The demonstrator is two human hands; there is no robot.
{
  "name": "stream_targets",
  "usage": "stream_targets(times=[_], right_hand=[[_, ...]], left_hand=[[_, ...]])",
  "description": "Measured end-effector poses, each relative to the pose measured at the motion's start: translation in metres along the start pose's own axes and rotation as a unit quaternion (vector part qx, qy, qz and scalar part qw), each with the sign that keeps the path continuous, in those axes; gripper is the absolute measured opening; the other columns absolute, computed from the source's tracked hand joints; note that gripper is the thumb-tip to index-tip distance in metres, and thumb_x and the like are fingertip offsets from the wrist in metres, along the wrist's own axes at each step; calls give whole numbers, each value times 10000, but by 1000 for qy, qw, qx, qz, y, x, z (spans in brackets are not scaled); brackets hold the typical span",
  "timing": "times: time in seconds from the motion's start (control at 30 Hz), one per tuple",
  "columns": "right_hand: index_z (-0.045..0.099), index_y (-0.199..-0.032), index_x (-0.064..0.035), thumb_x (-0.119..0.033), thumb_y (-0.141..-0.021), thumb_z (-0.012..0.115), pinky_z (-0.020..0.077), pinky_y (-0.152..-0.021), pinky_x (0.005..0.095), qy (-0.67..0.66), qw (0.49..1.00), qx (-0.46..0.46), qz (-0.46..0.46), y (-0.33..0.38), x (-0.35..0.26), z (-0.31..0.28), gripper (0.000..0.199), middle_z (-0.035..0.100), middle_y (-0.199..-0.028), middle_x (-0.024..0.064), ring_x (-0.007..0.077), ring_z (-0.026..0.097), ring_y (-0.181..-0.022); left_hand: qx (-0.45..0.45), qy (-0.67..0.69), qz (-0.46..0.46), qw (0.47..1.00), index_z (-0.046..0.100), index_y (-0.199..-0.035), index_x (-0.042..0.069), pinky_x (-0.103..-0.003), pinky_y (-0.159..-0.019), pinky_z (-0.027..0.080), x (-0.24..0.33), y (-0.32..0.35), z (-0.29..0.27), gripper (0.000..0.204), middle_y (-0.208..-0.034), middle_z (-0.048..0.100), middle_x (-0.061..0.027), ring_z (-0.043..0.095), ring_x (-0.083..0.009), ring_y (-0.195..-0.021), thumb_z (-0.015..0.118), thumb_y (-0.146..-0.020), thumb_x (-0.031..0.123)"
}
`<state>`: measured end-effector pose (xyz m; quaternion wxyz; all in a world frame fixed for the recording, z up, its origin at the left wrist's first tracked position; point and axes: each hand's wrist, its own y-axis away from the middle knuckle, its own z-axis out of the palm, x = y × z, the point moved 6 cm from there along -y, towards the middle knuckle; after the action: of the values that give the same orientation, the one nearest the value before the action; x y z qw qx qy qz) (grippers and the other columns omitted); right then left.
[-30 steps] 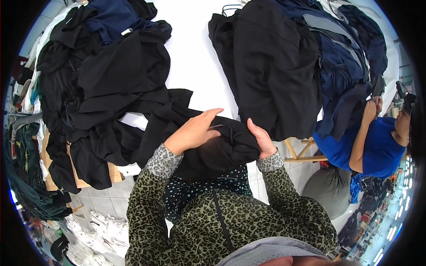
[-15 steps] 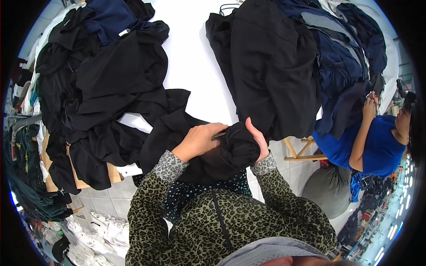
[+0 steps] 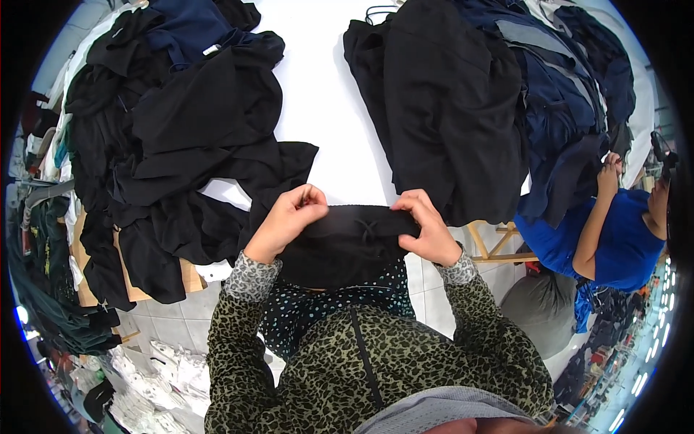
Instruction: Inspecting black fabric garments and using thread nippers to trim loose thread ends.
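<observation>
- Two hands pinch one piece of cloth: the left hand (image 3: 288, 223) grips its upper left corner between thumb and curled fingers, and the right hand (image 3: 431, 235) its upper right corner, thumb lower on the cloth.
- The fingertips and the cloth beneath them are partly hidden. Black on black, the boundary at the left hand is hard to make out, as is the lower hem.
- The held piece is a black garment (image 3: 347, 253), matt and soft, with a straight band along the top and a thin, dark, cord-like detail right of centre.
- Its long axis runs left to right, the band edge nearly level and facing away from the wearer; the body hangs toward the lap.
- Location: at the near edge of the white surface (image 3: 325, 130), between the hands.
- Left of it: a heap of dark clothing (image 3: 202, 108), cut off at the top.
- Right of it: a large black garment stack (image 3: 455, 108), then navy clothing (image 3: 560, 123).
- Far right: a co-worker (image 3: 622, 239) in blue, distorted by the lens rim.
</observation>
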<state>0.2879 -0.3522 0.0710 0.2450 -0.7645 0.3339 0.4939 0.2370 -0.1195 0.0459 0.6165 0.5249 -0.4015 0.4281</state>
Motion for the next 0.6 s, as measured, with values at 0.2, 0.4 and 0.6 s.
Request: stream_targets(times=[0.2,0.4,0.6], right_hand=[[591,-1092,37,-6,-877,516,472,-792,229,-162,979,50,111,5,28,0,232,657,-974,53,110,601,-878],[593,-1086,57,-24,-892,541,510,-819,254,-404,889,82,201,14,47,4,216,660,-1000,91,134,630,-876],[596,-1083,47,7,-865,565,511,-816,246,-418,883,77,201,20,46,3,223,658,-991,91,127,629,-873]], left_hand=[[49,-407,201,890,608,-898,44,-359,-637,443,31,17,24,306,-753,530,-85,541,-252,-730,736,-668,199],[86,-342,180,918,619,-762,14,-339,-597,430,10,14,8,127,-685,512,-89,537,-248,-669,659,-722,127],[85,-282,130,947,634,-825,-5,-284,-559,420,-3,17,-8,170,-722,549,-82,546,-184,-624,669,-719,123]])
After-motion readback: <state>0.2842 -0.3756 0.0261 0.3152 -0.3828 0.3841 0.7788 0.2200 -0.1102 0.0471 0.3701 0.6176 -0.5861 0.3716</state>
